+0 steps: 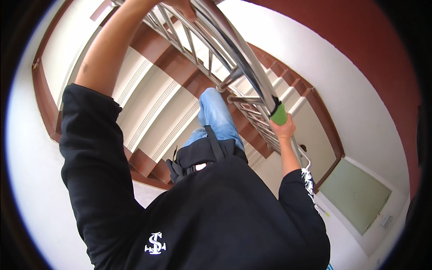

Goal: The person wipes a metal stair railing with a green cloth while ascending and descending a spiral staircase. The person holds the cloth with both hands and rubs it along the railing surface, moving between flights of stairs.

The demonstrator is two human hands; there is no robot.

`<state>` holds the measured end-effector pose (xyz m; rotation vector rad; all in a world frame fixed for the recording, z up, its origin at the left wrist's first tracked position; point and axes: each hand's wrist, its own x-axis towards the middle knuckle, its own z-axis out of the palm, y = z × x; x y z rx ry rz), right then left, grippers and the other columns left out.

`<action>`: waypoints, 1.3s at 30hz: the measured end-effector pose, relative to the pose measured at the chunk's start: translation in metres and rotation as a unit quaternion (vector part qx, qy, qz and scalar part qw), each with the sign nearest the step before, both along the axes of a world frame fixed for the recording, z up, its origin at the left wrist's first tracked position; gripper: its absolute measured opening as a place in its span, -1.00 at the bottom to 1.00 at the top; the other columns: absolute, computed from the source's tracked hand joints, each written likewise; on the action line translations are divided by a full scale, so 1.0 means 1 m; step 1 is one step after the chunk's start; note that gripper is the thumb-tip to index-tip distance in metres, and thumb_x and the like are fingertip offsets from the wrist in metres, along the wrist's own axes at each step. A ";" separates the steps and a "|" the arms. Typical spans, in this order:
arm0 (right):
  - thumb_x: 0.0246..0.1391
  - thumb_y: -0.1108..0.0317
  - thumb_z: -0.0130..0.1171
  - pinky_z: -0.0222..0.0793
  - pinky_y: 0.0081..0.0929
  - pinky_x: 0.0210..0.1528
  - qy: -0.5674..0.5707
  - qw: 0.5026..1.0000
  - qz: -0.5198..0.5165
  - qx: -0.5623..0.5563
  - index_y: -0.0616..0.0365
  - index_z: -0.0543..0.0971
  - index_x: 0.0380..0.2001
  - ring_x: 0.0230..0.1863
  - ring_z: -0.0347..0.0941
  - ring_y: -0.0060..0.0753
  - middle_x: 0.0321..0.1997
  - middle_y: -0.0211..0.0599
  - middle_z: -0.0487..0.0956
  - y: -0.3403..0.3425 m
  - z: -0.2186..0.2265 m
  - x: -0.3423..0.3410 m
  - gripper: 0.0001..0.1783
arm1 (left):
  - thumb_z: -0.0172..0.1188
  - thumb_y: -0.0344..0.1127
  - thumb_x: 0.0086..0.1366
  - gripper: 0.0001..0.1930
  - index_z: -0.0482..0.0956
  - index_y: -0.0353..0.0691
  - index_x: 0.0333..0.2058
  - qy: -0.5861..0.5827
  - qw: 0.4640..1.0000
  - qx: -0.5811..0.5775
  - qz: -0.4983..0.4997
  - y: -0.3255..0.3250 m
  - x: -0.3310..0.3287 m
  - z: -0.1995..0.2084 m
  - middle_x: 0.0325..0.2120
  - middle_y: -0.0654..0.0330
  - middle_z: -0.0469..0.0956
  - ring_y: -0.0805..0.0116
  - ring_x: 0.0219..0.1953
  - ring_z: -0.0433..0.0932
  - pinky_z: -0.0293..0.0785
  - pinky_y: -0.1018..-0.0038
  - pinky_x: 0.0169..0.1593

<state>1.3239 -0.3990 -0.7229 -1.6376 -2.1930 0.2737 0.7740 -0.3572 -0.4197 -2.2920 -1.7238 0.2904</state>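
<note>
My right hand (284, 128) is closed round a green cloth (279, 114), pressing it against a shiny metal handrail (252, 76). The cloth wraps the rail where its upper length bends down. At the top edge of the view, my left hand (181, 7) is partly cut off. Its visible fingers curl at the side of the same handrail, farther along it. Thin metal balusters (189, 42) stand below the rail. Both of my arms, in black sleeves, are stretched forward.
Light stairs (153, 99) with brown edging lie under and ahead of me, and my leg in blue jeans (220, 112) is on them. Another flight (281, 85) runs beyond the railing. A grey-green door (355, 193) is at the lower right. White walls with a dark red band (387, 49) surround the stairwell.
</note>
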 end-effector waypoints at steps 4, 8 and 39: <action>-0.46 0.02 0.54 0.53 0.00 -0.32 0.032 0.999 0.022 0.008 -0.01 0.54 -0.27 -0.34 0.60 0.11 -0.39 -0.22 0.66 0.003 -0.003 -0.002 -0.39 | 0.52 0.41 -0.40 -0.20 0.75 -0.02 -0.21 -0.035 0.999 -0.012 -0.004 -0.002 -0.001 0.005 -0.22 0.26 0.65 0.23 0.06 0.46 0.23 0.18 0.25; -0.46 0.03 0.54 0.53 -0.01 -0.34 0.013 1.000 0.023 0.013 0.00 0.54 -0.26 -0.38 0.60 0.11 -0.41 -0.22 0.66 0.003 -0.013 0.006 -0.38 | 0.51 0.42 -0.40 -0.22 0.76 -0.02 -0.24 0.001 1.000 0.021 -0.019 0.000 -0.006 -0.004 -0.21 0.24 0.65 0.20 0.09 0.44 0.17 0.17 0.34; -0.40 0.19 0.56 0.52 -0.07 -0.20 0.009 0.986 0.094 -0.137 0.16 0.60 -0.16 -0.25 0.61 0.18 -0.35 -0.05 0.64 -0.022 -0.118 0.237 -0.38 | 0.47 0.11 0.13 -0.25 0.35 -0.31 0.07 -0.803 0.430 0.356 0.206 -0.037 0.226 -0.276 -0.39 0.26 0.50 0.52 -0.34 0.47 0.42 0.55 -0.26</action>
